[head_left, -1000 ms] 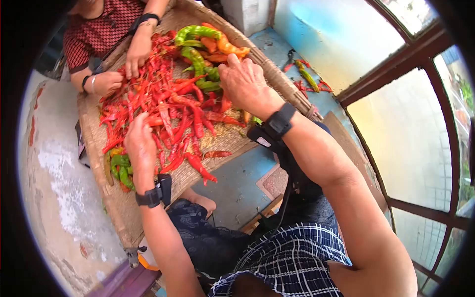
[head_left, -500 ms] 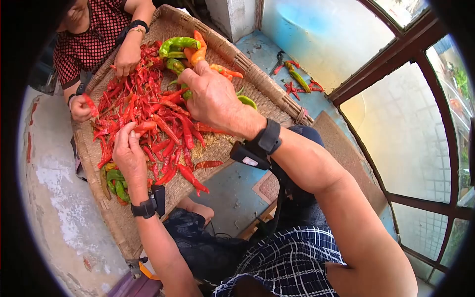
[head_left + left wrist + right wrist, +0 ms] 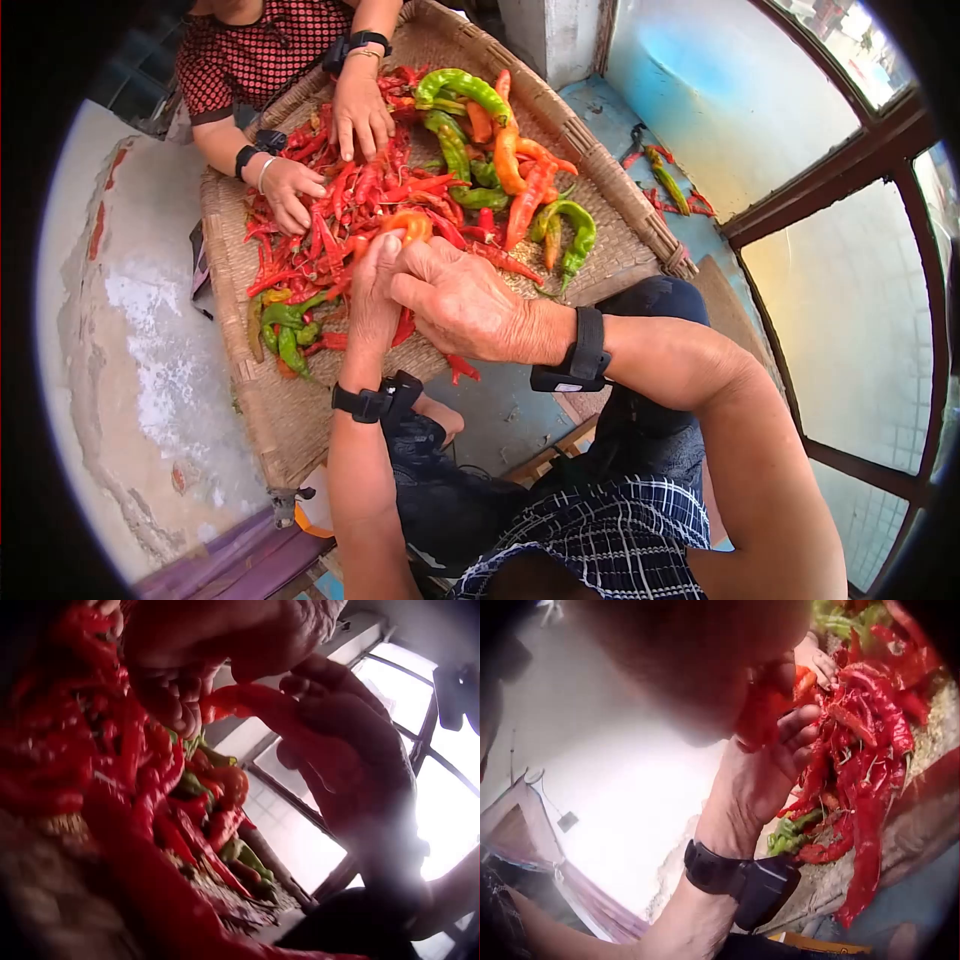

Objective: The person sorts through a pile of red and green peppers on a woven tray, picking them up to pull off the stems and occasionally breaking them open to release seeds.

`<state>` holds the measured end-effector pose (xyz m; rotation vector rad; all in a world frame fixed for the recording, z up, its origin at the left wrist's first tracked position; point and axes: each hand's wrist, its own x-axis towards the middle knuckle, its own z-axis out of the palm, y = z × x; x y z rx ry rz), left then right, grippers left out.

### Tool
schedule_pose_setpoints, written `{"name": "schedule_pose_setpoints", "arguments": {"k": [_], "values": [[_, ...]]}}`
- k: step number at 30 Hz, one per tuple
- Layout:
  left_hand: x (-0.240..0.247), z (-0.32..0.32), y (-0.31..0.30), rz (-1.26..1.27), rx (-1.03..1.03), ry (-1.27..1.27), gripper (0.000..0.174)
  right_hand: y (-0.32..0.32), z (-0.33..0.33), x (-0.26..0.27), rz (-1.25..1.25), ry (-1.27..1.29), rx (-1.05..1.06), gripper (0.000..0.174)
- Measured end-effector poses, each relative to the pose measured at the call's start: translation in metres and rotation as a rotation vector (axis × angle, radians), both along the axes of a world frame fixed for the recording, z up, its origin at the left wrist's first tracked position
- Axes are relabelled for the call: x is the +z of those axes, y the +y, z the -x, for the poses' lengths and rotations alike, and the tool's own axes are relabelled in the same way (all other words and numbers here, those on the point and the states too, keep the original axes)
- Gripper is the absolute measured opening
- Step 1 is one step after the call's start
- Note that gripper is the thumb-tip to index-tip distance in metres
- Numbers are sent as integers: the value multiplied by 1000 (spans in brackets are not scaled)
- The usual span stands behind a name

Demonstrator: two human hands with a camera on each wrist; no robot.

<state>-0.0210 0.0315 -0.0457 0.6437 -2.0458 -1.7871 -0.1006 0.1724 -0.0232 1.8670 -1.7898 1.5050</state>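
Note:
An orange-red pepper (image 3: pixel 408 225) is between my two hands, over the near part of a red pepper heap (image 3: pixel 340 210). My right hand (image 3: pixel 465 305) grips its body, which shows well in the left wrist view, where the pepper (image 3: pixel 259 701) reaches out of the curled right fingers. At its other end my left hand (image 3: pixel 372 300) pinches it between thumb and fingers. The heap lies on a woven tray (image 3: pixel 275 420). Large green and orange peppers (image 3: pixel 510 160) lie at the tray's right, and a smaller green cluster (image 3: pixel 290 325) at its left.
Across the tray another person's two hands (image 3: pixel 290 190) touch the red peppers. A thick rolled rim (image 3: pixel 610 175) borders the tray. A few peppers (image 3: pixel 670 180) lie on the blue ledge by the framed windows (image 3: pixel 830 310). A worn wall (image 3: pixel 150 330) stands at left.
My right hand has come from the large green and orange peppers to my left hand and grips the orange-red pepper. The other person's hand no longer lifts a red pepper. The view has shifted.

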Motion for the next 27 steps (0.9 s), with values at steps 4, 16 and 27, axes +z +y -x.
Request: {"name": "schedule_pose_setpoints", "arguments": {"k": [4, 16, 27], "values": [[18, -10, 5, -356, -87, 72, 49, 3, 3, -6, -66, 82, 84, 33], [7, -11, 0, 5, -56, 103, 34, -22, 34, -18, -170, -738, 118, 21], [22, -9, 4, 121, 173, 122, 46, -18, 87, -2, 138, -1539, 453, 10]]}}
